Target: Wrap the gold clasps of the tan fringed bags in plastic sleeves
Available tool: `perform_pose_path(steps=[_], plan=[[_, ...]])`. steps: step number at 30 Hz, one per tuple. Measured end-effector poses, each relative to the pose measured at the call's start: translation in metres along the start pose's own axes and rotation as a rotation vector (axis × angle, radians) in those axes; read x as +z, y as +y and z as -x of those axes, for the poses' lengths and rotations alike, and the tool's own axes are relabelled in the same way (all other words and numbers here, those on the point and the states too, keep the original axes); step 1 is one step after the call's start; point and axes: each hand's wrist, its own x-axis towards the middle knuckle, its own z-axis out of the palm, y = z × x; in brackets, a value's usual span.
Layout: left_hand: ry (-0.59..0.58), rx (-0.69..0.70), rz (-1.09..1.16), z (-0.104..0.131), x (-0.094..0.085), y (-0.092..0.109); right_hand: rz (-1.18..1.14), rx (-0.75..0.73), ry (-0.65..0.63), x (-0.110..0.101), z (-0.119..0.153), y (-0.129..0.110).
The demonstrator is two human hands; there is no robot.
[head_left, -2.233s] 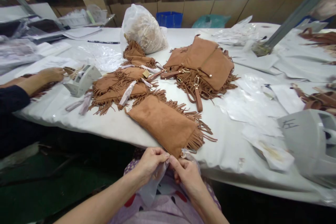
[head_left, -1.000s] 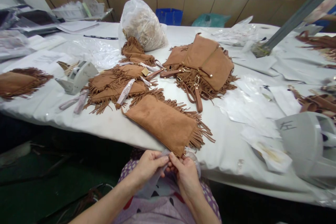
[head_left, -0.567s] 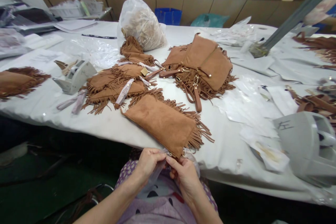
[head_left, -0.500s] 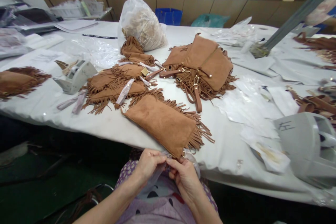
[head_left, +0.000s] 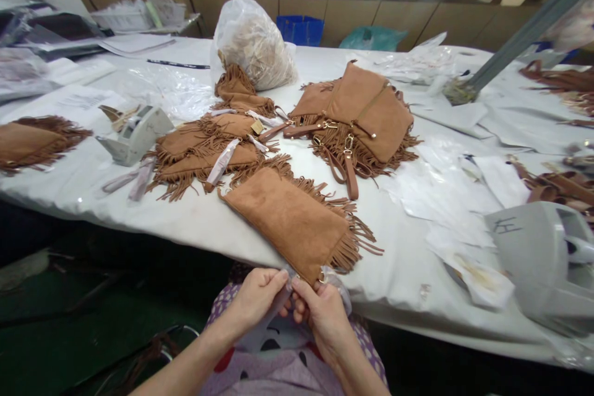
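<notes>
A tan suede fringed bag lies flat at the table's front edge, its near corner with a small gold ring pointing at me. Just below that corner my left hand is closed, thumb and forefinger pinching a translucent plastic wrap. My right hand is closed too, pinching the same wrap right beside the left fingertips, close to the bag's corner. More of the whitish wrap bulges behind the right hand. Whatever lies inside the wrap is hidden by the fingers.
Several fringed bags with wrapped straps lie to the left, and a stack of bags lies behind. Tape dispensers stand left and right. A stuffed plastic bag stands at the back. A metal post rises at right.
Both hands stay pinched at the bag's corner. The left fingers have drawn slightly left, away from the right thumb. The bag has hardly moved.
</notes>
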Motion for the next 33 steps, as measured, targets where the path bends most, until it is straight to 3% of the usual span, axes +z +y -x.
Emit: perform_pose_path(steps=[2, 7, 10, 13, 17, 20, 23, 25, 28, 30, 33], plan=[[0.015, 0.017, 0.035, 0.004, 0.000, -0.005, -0.062, 0.012, 0.010, 0.002, 0.001, 0.000], [0.200, -0.015, 0.241, 0.008, 0.007, -0.018, -0.115, 0.042, 0.033, 0.005, 0.000, 0.001], [0.295, 0.051, 0.196, 0.009, 0.018, -0.017, -0.113, 0.025, 0.078, 0.006, -0.001, 0.001], [0.403, 0.319, -0.170, 0.015, 0.024, -0.022, -0.116, 0.020, 0.105, 0.006, -0.002, 0.002], [0.388, 0.631, -0.851, 0.025, 0.016, -0.037, -0.167, 0.064, 0.083, 0.006, 0.001, 0.003], [0.375, 0.624, -1.228, 0.028, 0.007, -0.037, -0.210, 0.084, 0.033, 0.008, 0.005, 0.001], [0.349, 0.543, -1.397, 0.027, 0.006, -0.030, -0.148, 0.063, 0.034, 0.009, 0.004, 0.001], [0.319, 0.519, -1.387, 0.025, 0.007, -0.029, -0.065, 0.041, 0.056, 0.009, 0.002, 0.002], [0.263, 0.554, -1.147, 0.029, 0.001, -0.044, -0.026, 0.024, 0.033, 0.007, -0.001, 0.001], [0.222, 0.560, -0.977, 0.038, -0.011, -0.060, -0.032, 0.031, 0.009, 0.005, -0.002, -0.002], [0.216, 0.423, -0.853, 0.053, -0.035, -0.072, -0.041, 0.041, 0.013, 0.001, -0.005, -0.008]])
